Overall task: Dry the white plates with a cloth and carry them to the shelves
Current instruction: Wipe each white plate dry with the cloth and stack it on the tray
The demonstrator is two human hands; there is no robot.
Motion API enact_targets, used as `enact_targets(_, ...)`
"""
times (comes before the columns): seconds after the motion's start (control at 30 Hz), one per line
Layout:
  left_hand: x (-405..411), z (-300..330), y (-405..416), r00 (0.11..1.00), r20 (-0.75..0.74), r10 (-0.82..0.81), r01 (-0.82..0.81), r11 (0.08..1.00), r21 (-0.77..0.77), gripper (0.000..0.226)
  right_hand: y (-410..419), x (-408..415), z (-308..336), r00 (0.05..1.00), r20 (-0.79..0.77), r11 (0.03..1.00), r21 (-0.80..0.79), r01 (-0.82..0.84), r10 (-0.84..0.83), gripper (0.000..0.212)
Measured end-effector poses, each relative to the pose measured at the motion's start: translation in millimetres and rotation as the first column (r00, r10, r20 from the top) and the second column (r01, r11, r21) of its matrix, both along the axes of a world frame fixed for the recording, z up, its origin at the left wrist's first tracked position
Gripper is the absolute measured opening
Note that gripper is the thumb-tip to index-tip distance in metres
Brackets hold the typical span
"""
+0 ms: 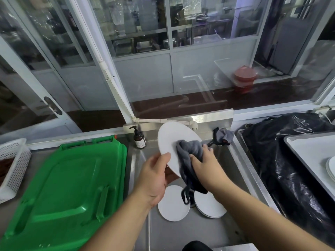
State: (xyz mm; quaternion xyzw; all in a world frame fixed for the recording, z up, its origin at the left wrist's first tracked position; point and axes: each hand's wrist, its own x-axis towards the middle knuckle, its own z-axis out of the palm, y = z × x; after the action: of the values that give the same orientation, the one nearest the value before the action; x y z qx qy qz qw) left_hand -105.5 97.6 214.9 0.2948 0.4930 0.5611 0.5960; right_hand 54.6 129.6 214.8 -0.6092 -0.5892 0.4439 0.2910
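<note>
The left hand (154, 178) grips the rim of a tilted white plate (174, 142) over the sink (241, 171), while the right hand (204, 163) clutches the grey cloth (188, 147) against its face — drying is mid-way. Two more plates (172, 205) wait in the basin below — none shelved, judging by this.

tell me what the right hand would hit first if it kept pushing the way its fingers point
The right hand already presses the grey cloth against the tilted white plate, so the plate comes first; beyond it probably the soap bottle, though depth is unclear.
</note>
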Motion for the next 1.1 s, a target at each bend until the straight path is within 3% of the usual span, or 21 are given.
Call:
enact_targets(0.1, 5, -1, -5, 0.998, -0.048, -0.040, 0.040, 0.999, -0.007, 0.034, -11, -3, 6, 0.977, -0.095, 0.977, 0.115, -0.180, 0.191, 0.028)
enact_targets(0.23, 9, -4, -13, 0.995, -0.061, -0.085, 0.087, 0.996, 0.029, 0.024, -4, -1, 17, 0.909, -0.145, 0.896, 0.288, -0.338, 0.390, 0.059)
enact_targets(0.3, 13, -5, -16, 0.992, -0.093, -0.086, 0.091, 0.994, 0.058, 0.023, 10, -2, 21, 0.912, -0.145, 0.876, 0.369, -0.310, 0.384, 0.059)
enact_targets(0.4, 19, -6, -19, 0.985, -0.157, -0.077, 0.095, 0.989, 0.112, 0.028, 37, -9, 24, 0.965, -0.120, 0.910, 0.375, -0.175, 0.235, 0.043)
enact_targets(0.5, 19, -5, -18, 0.973, -0.223, -0.059, 0.096, 0.983, 0.158, 0.028, 48, -17, 25, 0.997, -0.035, 0.976, 0.205, 0.078, -0.072, 0.042)
enact_targets(0.57, 16, -6, -17, 0.957, -0.284, -0.057, 0.110, 0.978, 0.175, 0.029, 45, -21, 21, 0.988, 0.020, 0.975, 0.163, 0.149, -0.155, 0.044)
enact_targets(0.63, 14, -9, -17, 0.928, -0.366, -0.068, 0.144, 0.972, 0.185, 0.028, 39, -24, 20, 0.983, -0.035, 0.971, 0.155, 0.181, -0.178, 0.033)
enact_targets(0.7, 14, -12, -17, 0.884, -0.461, -0.079, 0.184, 0.965, 0.186, 0.029, 30, -27, 21, 0.968, -0.165, 0.980, 0.027, 0.197, -0.190, 0.022)
enact_targets(0.77, 15, -14, -18, 0.846, -0.525, -0.096, 0.209, 0.965, 0.160, 0.031, 21, -30, 22, 0.931, -0.299, 0.968, -0.200, 0.153, -0.209, 0.028)
enact_targets(0.87, 12, -8, -19, 0.750, -0.642, -0.158, 0.287, 0.953, 0.101, 0.035, 15, -22, 26, 0.794, -0.534, 0.890, -0.455, 0.018, -0.290, 0.055)
enact_targets(0.97, 7, 0, -19, 0.617, -0.760, -0.206, 0.368, 0.928, 0.047, 0.045, 10, -9, 33, 0.694, -0.660, 0.869, -0.485, -0.102, -0.287, 0.061)
enact_targets(1.1, 5, 10, -16, 0.473, -0.860, -0.193, 0.410, 0.912, 0.021, 0.055, 8, -2, 33, 0.582, -0.740, 0.881, -0.466, -0.081, -0.337, 0.049)
